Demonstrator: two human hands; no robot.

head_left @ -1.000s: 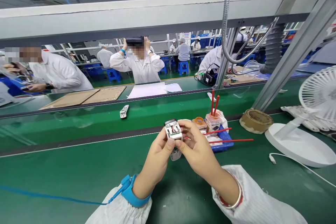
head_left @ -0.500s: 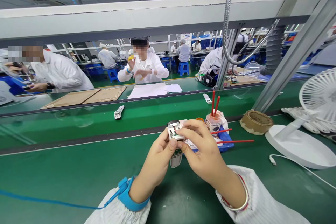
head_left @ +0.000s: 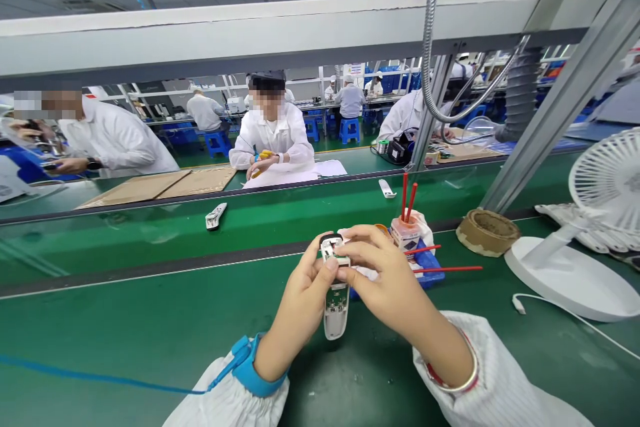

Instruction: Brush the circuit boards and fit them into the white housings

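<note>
Between my hands is a slim white handheld device (head_left: 336, 320) with its casing uncovered, so a green circuit board shows inside. Its lower end points toward me, and the dark-rimmed upper end is tilted up. My left hand (head_left: 311, 283) is closed around its left side, thumb across the front. On the other side, my right hand (head_left: 377, 267) grips the upper part, fingertips pressed at the inner parts near the top. Those fingertips hide some of the inside; whether they pinch a small part, I cannot tell.
Beyond my hands, a green belt (head_left: 150, 230) carries a similar white device (head_left: 216, 216) and a white cover (head_left: 387, 188). Right of my hands are a blue tray (head_left: 433, 267), red sticks (head_left: 453, 269), a tape roll (head_left: 487, 232) and a white fan (head_left: 565, 273). A co-worker (head_left: 273, 137) sits opposite.
The device in my hands has turned so more of its lower half and board shows. Pieces on the belt have shifted left. The co-worker opposite has lowered both hands to the table.
</note>
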